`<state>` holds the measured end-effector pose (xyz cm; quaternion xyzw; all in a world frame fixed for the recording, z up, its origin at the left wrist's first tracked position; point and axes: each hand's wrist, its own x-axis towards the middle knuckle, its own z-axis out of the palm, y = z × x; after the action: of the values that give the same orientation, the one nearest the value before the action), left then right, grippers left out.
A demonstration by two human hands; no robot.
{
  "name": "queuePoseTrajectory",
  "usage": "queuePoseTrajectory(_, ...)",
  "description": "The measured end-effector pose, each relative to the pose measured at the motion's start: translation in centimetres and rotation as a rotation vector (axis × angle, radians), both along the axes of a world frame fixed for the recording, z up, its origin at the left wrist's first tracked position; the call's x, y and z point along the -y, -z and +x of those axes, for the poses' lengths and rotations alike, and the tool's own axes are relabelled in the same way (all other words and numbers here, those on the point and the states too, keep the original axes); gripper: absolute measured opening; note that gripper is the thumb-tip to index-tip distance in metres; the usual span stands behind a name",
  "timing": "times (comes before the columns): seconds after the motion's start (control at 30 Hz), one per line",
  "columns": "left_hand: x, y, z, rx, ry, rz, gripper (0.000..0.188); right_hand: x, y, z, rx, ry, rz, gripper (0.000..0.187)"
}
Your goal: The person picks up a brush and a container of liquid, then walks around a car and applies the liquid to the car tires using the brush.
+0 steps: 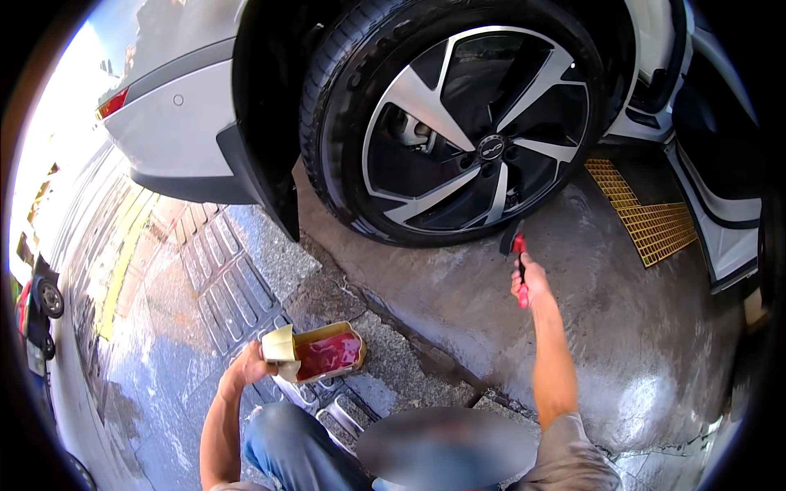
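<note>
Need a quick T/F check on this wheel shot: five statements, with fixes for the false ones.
1. The right hand holds a red-and-black brush. True.
2. The left hand is empty. False: it holds a yellowish open container with red liquid inside.
3. A yellow floor grating lies near the open car door. True.
4. The alloy wheel is off the car. False: it sits in the wheel arch.
5. A red tail light is visible. True.

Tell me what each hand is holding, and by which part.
The left hand grips the yellowish container at its left end; the right hand holds the red-and-black brush by its handle.
</note>
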<state>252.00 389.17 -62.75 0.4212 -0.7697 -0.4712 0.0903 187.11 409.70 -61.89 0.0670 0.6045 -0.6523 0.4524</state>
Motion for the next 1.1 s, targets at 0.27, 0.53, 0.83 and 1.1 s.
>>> queuePoseTrajectory(0.27, -0.1, 0.6, -0.1, 0.047, 0.012, 0.036, 0.034, 6.4, -23.8, 10.1, -0.334, -0.095, -1.162, 0.05)
queuePoseTrajectory(0.53, 0.4, 0.5, -0.8, 0.064, 0.038, 0.086, 0.061, 15.9, -18.9, 22.2, -1.198, -0.196, -0.528, 0.05)
queuePoseTrajectory(0.83, -0.4, -0.1, 0.5, 0.156, 0.015, -0.01, 0.065, 7.0, -2.9, 26.9, -1.491, -1.084, 0.079, 0.043)
queuePoseTrajectory(1.1, -0.4, -1.1, -2.4, -0.018, 0.05, 0.002, 0.037, 9.5, -24.7, 18.1, -1.953, 0.119, -0.456, 0.044)
